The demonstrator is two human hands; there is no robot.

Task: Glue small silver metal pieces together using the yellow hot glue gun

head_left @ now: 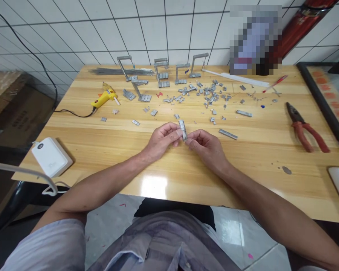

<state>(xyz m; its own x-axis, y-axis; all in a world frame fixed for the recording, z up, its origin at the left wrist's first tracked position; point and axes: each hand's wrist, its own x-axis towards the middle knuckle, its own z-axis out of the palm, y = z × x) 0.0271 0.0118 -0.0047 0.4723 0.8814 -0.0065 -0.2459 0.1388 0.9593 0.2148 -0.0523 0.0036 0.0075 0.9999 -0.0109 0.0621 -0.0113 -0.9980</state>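
Over the middle of the wooden table, a short grey segmented strip (182, 125) stands tilted between my hands. My left hand (166, 136) pinches it between thumb and fingers. At the strip's lower end, the fingertips of my right hand (205, 145) are closed and touch it. Two similar grey bars lie to the right, one near bar (228, 134) and one farther bar (244, 113). Beyond my hands, small grey pieces (211, 94) are scattered in a loose heap. Several small grey frames, such as one bent frame (160, 73), stand upright toward the wall.
A yellow glue gun (104, 98) with a black cord lies at left, near a bundle of thin rods (113, 71). Red-handled pliers (305, 128) and a red pen (275, 83) lie at right. A white power bank (51, 156) sits at the left edge.
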